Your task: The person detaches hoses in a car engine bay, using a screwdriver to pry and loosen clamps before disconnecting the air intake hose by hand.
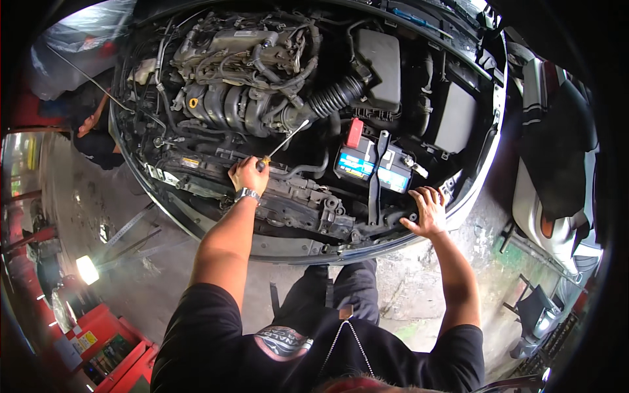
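Note:
My left hand [249,175] is closed around the dark and yellow handle of a screwdriver [286,142]. Its shaft slants up and right, and the tip is by the throttle end of the black corrugated intake hose [336,96]; I cannot tell whether it touches. My right hand [429,213] rests with fingers spread on the front edge of the engine bay, holding nothing. Just left of that hand sits the car battery [375,171], with a red terminal cover [354,133] and a black hold-down bar [377,177] across it.
The engine [246,72] fills the far left of the bay, and a black air filter box [379,69] stands beside the hose. A red tool chest [118,354] is at lower left. Another person's arm [94,116] shows at the far left; motorcycle-like bodywork [550,177] is at the right.

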Demonstrator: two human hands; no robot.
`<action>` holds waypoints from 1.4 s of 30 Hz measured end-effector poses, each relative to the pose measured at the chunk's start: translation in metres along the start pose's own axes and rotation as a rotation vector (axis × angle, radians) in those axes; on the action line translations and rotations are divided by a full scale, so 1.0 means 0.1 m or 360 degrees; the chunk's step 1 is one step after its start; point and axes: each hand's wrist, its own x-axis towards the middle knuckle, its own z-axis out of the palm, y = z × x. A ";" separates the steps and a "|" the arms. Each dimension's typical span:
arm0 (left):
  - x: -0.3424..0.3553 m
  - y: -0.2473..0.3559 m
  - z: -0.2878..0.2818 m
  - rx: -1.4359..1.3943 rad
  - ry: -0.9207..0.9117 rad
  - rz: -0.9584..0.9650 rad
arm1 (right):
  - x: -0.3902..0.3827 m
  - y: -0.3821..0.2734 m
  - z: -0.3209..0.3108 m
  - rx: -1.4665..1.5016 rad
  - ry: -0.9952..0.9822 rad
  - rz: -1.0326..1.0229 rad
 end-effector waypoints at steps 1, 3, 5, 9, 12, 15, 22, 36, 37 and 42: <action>-0.01 -0.01 0.01 0.0021 -0.0022 -0.0011 | 0.02 -0.05 -0.06 0.0032 0.0044 -0.0030; -0.01 -0.05 0.04 0.0008 0.0041 0.0024 | 0.13 -0.21 -0.16 0.0063 0.0091 -0.0035; -0.02 0.00 -0.03 -0.0004 0.0037 0.0022 | 0.54 -0.56 -0.36 0.0005 0.0216 0.0074; -0.01 -0.06 0.00 0.0029 0.0057 0.0050 | 1.80 -0.87 -0.74 0.1022 0.0018 0.0230; 0.01 0.07 0.16 -0.0063 0.0016 0.0077 | 2.38 -0.73 -0.64 0.0837 0.0151 0.0222; 0.01 -0.14 0.11 0.0013 0.0064 0.0047 | 2.31 -1.73 -1.22 0.1772 -0.0167 0.0012; 0.04 -0.27 0.21 -0.0155 0.0068 0.0074 | 1.40 -2.82 -2.67 0.2516 -0.0474 -0.0924; 0.06 0.08 0.14 -0.0125 0.0008 0.0118 | 1.08 -2.89 -2.98 0.2501 -0.0372 -0.1083; 0.06 0.10 0.20 -0.0172 0.0027 0.0148 | 1.07 -2.84 -2.92 0.2498 -0.0359 -0.1021; -0.06 -0.22 0.06 -0.0042 0.0029 0.0062 | 1.22 -2.40 -1.79 0.2465 -0.0443 -0.0100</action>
